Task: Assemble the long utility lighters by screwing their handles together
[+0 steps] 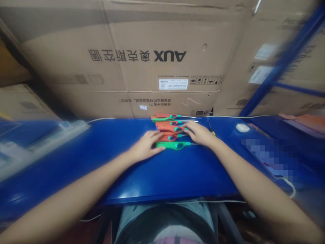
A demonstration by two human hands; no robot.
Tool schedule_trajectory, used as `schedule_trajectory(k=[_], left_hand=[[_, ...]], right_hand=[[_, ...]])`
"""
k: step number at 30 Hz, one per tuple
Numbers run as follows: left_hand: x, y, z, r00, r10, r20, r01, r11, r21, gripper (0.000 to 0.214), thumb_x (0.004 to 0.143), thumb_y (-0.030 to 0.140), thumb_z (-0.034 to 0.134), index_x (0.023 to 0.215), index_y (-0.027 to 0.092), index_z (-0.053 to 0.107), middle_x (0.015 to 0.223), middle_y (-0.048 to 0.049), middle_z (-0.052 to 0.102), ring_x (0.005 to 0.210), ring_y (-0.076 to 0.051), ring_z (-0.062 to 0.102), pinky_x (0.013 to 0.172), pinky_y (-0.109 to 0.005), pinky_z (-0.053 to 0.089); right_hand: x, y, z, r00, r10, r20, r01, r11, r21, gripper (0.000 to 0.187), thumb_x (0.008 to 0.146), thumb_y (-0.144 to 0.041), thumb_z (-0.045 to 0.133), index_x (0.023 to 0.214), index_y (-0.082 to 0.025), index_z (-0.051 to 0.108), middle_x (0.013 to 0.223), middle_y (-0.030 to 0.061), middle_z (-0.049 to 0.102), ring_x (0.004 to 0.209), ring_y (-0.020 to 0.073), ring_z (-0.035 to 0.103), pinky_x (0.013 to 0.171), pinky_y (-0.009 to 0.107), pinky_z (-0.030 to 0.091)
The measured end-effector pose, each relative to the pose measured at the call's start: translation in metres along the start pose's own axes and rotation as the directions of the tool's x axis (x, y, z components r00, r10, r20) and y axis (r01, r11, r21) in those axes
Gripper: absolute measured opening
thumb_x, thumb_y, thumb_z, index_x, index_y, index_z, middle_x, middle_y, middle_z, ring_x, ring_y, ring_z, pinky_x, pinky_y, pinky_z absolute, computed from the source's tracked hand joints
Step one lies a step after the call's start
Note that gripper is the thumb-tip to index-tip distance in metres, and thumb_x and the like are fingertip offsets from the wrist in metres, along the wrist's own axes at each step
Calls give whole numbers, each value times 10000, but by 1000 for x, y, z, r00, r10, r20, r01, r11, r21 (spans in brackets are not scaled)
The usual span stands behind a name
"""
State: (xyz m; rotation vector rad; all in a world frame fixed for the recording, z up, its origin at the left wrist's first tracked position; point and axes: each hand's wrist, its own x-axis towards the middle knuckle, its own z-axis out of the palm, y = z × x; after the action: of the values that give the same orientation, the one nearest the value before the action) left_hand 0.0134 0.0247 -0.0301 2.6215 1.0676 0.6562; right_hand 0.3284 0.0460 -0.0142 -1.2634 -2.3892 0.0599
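Several long-necked lighters [170, 128], red and green with teal triggers, lie in a row on the blue table [177, 173], handles left, metal tips right. My left hand [146, 145] lies flat with fingers stretched over the left ends of the near ones, touching the nearest green lighter [172, 145]. My right hand [200, 133] rests on their right ends, fingers extended over the red lighters. Neither hand grips anything.
Large brown cardboard boxes [152, 57] stand right behind the table. A small white round object [242, 127] sits at the right. A clear plastic tray [40, 142] lies at the left, blurred. A white cable [289, 184] runs along the right edge. A blue rack post [281, 61] rises right.
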Motion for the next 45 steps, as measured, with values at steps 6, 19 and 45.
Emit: schedule_trajectory(k=[6,19,45], left_hand=[[0,7,-2,999,16,46,-19,998,63,615,966,523,583,1491,209,523,1512,-158,518,1407,-343,442,1190,-547,374],[63,16,-2,993,-45,-110,72,966,248,671,963,610,507,1474,176,515,1556,-152,477,1475,-340,370,1244,-526,266],[72,23,9,930,-330,161,281,922,264,1080,845,888,344,1598,112,331,1659,-221,301,1556,-419,229,1248,-595,180]], right_hand=[[2,-1,15,999,35,-17,-36,998,-59,450,949,-125,450,1329,-199,680,1282,167,656,1189,343,564,986,556,481],[71,11,29,982,188,-18,-189,981,-33,504,1046,-368,350,1490,-239,550,1597,99,462,1472,295,400,1219,533,322],[59,-7,19,915,207,346,-216,976,-13,642,1012,-618,380,1590,-340,382,1709,35,216,1584,340,189,1236,671,147]])
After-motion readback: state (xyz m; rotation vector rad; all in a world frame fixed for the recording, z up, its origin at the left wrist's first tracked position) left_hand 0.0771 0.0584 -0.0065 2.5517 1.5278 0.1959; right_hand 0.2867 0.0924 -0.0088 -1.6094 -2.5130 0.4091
